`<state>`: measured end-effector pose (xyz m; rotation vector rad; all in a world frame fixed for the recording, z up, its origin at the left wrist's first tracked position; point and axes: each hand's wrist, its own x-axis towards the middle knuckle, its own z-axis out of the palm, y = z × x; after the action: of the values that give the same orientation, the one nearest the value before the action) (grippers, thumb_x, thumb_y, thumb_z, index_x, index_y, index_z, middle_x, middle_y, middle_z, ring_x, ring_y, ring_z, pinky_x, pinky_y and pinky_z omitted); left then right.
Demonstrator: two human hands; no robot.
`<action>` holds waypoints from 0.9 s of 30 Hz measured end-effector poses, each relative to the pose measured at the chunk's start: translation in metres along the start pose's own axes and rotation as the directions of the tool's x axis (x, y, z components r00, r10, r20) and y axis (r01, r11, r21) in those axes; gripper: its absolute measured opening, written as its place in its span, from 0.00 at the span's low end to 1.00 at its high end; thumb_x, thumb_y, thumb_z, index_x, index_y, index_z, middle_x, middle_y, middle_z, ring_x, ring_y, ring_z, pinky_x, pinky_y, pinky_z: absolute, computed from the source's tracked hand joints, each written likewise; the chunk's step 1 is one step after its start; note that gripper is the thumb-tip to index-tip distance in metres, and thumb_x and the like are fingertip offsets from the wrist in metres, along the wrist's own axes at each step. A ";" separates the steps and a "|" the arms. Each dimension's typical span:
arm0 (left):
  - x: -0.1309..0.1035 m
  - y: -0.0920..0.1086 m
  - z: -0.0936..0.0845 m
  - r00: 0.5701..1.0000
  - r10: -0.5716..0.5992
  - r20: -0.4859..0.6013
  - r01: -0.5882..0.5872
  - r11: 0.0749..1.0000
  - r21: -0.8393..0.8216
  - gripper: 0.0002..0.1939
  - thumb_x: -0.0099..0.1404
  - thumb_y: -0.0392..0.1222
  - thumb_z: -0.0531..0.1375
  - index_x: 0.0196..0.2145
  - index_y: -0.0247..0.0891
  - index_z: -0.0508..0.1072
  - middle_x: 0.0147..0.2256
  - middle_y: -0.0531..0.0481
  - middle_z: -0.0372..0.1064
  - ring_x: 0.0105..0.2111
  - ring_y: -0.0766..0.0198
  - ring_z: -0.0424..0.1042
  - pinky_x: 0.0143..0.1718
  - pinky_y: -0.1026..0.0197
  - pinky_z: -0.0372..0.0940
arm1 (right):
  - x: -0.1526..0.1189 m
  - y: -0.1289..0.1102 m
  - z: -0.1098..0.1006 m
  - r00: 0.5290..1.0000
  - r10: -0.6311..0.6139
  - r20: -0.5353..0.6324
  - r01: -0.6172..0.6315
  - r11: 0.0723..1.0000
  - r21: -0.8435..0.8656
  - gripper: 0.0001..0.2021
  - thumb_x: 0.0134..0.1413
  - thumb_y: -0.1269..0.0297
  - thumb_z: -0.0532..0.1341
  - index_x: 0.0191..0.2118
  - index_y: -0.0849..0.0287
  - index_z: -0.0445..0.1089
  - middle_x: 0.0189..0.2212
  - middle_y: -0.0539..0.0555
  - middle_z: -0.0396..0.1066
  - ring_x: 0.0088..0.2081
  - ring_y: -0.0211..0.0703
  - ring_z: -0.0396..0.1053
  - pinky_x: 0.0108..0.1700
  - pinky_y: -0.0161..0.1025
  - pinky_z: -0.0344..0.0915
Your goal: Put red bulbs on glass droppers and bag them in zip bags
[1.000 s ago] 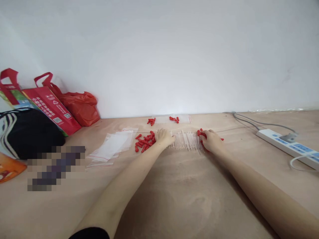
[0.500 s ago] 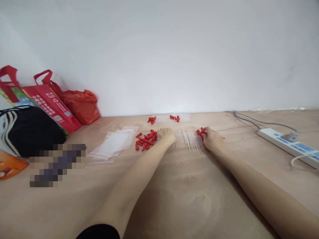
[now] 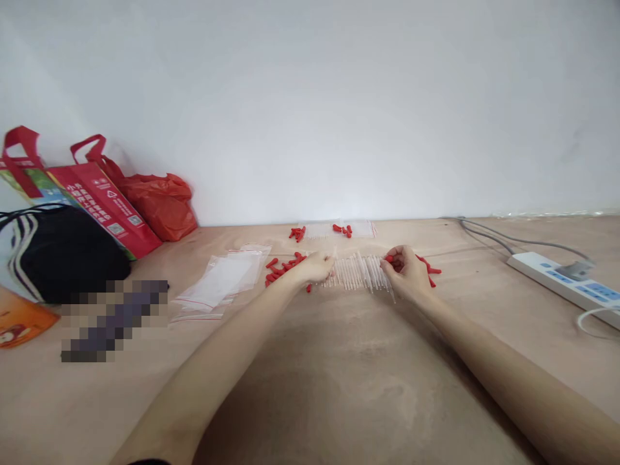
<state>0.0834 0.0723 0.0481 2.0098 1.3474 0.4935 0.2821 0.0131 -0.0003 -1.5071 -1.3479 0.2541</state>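
A row of thin clear dropper tubes (image 3: pixel 357 272) lies side by side on the table between my hands. My left hand (image 3: pixel 320 266), at the row's left end, is closed on a single tube (image 3: pixel 335 250) whose tip points up past the fingers. At the right end, my right hand (image 3: pixel 407 271) pinches a red rubber bulb (image 3: pixel 389 259); other red pieces partly show behind its fingers. More red bulbs (image 3: pixel 275 272) lie in a pile left of my left hand, partly hidden by it. Several bulbs (image 3: pixel 433 270) lie just right of my right hand.
Clear zip bags (image 3: pixel 223 281) lie to the left. Near the wall are another bag (image 3: pixel 320 228) with tubes and small groups of red bulbs (image 3: pixel 298 233). Red shopping bags (image 3: pixel 101 200) and a black drawstring bag (image 3: pixel 72 255) stand far left, a power strip (image 3: pixel 566 278) right.
My left hand has lifted slightly, and a tube now shows in its fingers. My right hand has shifted a little left and turned, with a red bulb now at its fingertips.
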 end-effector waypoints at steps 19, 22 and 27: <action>-0.067 -0.064 0.015 0.898 0.404 -0.174 -0.430 0.891 -0.146 0.12 0.61 0.34 0.53 0.42 0.35 0.69 0.33 0.47 0.69 0.33 0.64 0.70 0.36 0.62 0.66 | -0.052 -0.028 0.034 0.844 -0.003 0.536 -0.310 0.813 0.493 0.11 0.39 0.59 0.63 0.31 0.60 0.70 0.36 0.54 0.69 0.34 0.37 0.68 0.40 0.39 0.64; -0.068 -0.062 0.011 0.772 0.593 -0.229 -0.570 0.805 0.163 0.13 0.64 0.34 0.49 0.41 0.38 0.71 0.30 0.49 0.67 0.29 0.67 0.68 0.34 0.64 0.64 | -0.052 -0.028 0.033 0.801 -0.011 0.598 -0.354 0.798 0.488 0.13 0.42 0.57 0.62 0.33 0.59 0.69 0.28 0.51 0.70 0.30 0.36 0.67 0.37 0.38 0.63; -0.069 -0.052 0.006 0.530 0.780 -0.333 -0.610 0.623 0.489 0.11 0.64 0.39 0.51 0.35 0.36 0.73 0.29 0.47 0.61 0.31 0.64 0.63 0.31 0.63 0.62 | -0.053 -0.031 0.032 0.786 -0.080 0.613 -0.305 0.813 0.497 0.13 0.44 0.57 0.61 0.35 0.60 0.69 0.28 0.51 0.69 0.28 0.34 0.63 0.34 0.35 0.60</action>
<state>0.0246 0.0202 0.0104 2.8305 0.8157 1.3651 0.2221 -0.0188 -0.0139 -1.0006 -1.4742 1.2225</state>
